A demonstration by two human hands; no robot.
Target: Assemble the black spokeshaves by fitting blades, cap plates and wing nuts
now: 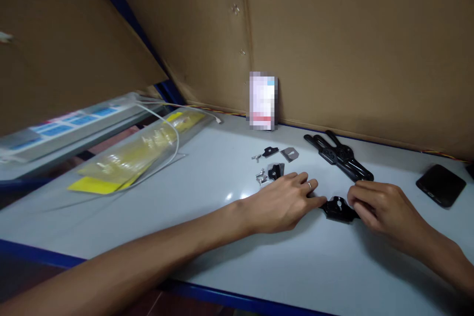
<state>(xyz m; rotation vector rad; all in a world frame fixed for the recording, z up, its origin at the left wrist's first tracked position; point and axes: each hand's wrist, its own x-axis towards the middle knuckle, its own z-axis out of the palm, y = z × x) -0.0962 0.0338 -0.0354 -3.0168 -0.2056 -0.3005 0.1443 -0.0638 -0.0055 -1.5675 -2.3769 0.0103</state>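
A black spokeshave body [338,210] lies low over the table's right half, a pale slot showing in its middle. My left hand [291,202], with a ring on one finger, is closed on its left handle. Fingers of my right hand [383,207] are curled around the right handle, so both handles are mostly hidden. Just past my left hand are a dark cap piece [274,173] and silver thumb screws [261,176]. Farther back lie another black cap piece [270,151], a small screw [256,157] and a grey slotted blade [290,153].
More black spokeshave bodies [338,155] lie stacked behind my hands. A dark phone [440,185] rests at the right. One lit, blurred screen [262,101] leans on the cardboard wall [351,49]. Plastic sleeves with yellow sheets [137,153], a white cable [177,140] and a power strip [74,126] are left.
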